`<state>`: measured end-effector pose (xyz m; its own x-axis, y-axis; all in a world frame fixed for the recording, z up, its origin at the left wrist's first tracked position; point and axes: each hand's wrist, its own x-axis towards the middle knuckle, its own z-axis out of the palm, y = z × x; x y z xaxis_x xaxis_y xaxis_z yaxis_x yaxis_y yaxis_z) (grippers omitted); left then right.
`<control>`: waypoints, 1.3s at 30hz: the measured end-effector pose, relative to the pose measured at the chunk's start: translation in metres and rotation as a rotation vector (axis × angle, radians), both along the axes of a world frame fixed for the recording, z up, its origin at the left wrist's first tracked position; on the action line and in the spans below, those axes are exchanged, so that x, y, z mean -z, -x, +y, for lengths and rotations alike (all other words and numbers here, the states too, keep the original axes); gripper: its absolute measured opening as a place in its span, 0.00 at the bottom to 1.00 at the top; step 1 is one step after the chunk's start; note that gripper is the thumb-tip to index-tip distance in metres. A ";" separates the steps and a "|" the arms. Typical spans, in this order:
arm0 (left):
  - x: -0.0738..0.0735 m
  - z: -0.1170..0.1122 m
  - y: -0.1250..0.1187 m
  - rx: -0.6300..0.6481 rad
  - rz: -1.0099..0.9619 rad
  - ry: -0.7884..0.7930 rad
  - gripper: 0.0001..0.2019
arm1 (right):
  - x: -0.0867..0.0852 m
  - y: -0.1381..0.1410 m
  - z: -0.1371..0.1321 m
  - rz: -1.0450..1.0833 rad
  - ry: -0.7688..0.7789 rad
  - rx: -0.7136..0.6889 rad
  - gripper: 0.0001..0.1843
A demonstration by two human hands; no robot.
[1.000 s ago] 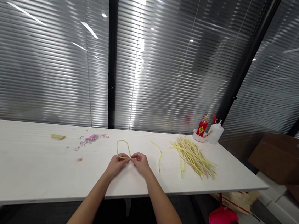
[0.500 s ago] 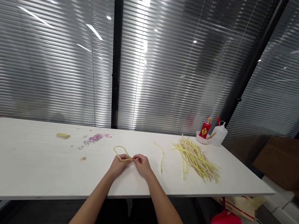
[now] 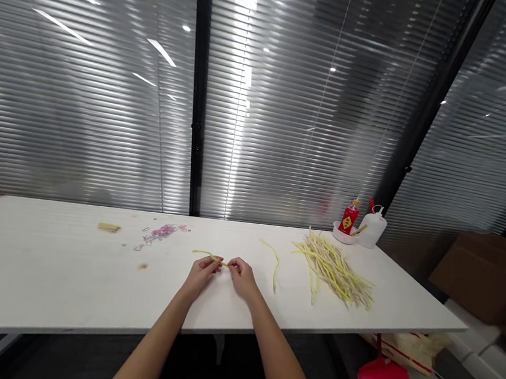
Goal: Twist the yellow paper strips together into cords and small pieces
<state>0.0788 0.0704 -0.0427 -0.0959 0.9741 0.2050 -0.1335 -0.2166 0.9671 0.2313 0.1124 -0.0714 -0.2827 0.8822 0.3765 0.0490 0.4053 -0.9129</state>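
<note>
Between my two hands runs a thin yellow-green stalk (image 3: 203, 252), low over the white table (image 3: 67, 278). My left hand (image 3: 201, 273) pinches it, and its free end sticks out to the left past the fingers. Close beside, my right hand (image 3: 242, 277) has its fingertips closed on the stalk's other end. A single loose stalk (image 3: 277, 267) lies just right of my right hand. Farther right is a large heap of similar yellow and tan stalks (image 3: 332, 270). The fingers partly hide the held piece.
Left of my hands lie a scatter of pink and grey rubber bands (image 3: 162, 232), a small bundle of short pieces (image 3: 108, 227) and a brown stain (image 3: 143, 266). At the back right stand a red bottle (image 3: 348, 217) in a white bowl (image 3: 342, 237) and a white squeeze bottle (image 3: 372, 230).
The stalk was bent in an open loop above my left hand; now it lies straighter, with one end pointing left. My hands stay close together in nearly the same place.
</note>
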 end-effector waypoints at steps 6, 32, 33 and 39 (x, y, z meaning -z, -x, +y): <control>0.010 0.007 0.003 -0.033 0.012 0.016 0.19 | -0.001 0.000 -0.001 -0.002 -0.003 0.013 0.07; 0.011 0.009 0.001 -0.067 -0.156 0.029 0.17 | 0.006 -0.003 0.005 -0.011 -0.032 0.103 0.07; 0.013 0.010 0.002 -0.075 -0.164 0.027 0.17 | 0.006 -0.003 0.005 -0.013 -0.035 0.104 0.07; 0.020 0.015 0.004 -0.091 -0.207 0.034 0.16 | 0.005 -0.004 0.004 -0.014 -0.024 0.096 0.07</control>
